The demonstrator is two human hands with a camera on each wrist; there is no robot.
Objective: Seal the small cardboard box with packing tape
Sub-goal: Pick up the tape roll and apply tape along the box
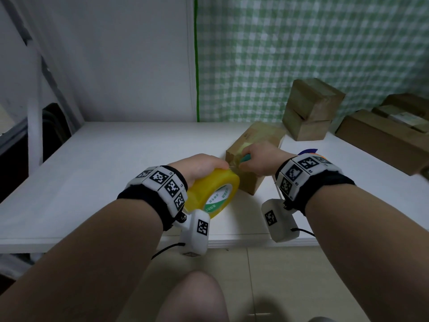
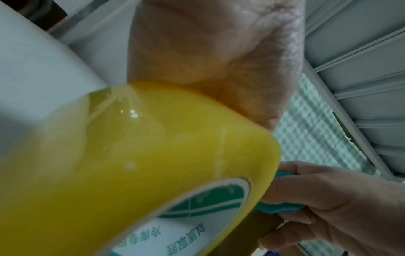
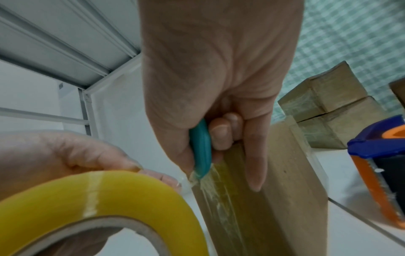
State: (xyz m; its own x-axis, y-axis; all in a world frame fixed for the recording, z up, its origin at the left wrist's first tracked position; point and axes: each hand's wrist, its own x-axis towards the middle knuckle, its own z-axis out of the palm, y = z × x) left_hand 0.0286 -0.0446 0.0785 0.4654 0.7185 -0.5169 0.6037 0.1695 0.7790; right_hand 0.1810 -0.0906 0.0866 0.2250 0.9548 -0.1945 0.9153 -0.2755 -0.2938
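The small cardboard box lies on the white table, with glossy tape along its top and near end. My left hand grips a yellow roll of packing tape just left of the box's near end. My right hand grips a teal cutter and rests on the box. In the right wrist view the cutter has its tip on the strip of tape at the edge of the box, beside the roll. The left wrist view is mostly filled by the roll.
Two cardboard boxes are stacked at the back right, and larger flat boxes lie at the far right. A blue and orange tape dispenser stands right of the small box. The table's front edge is close to my wrists.
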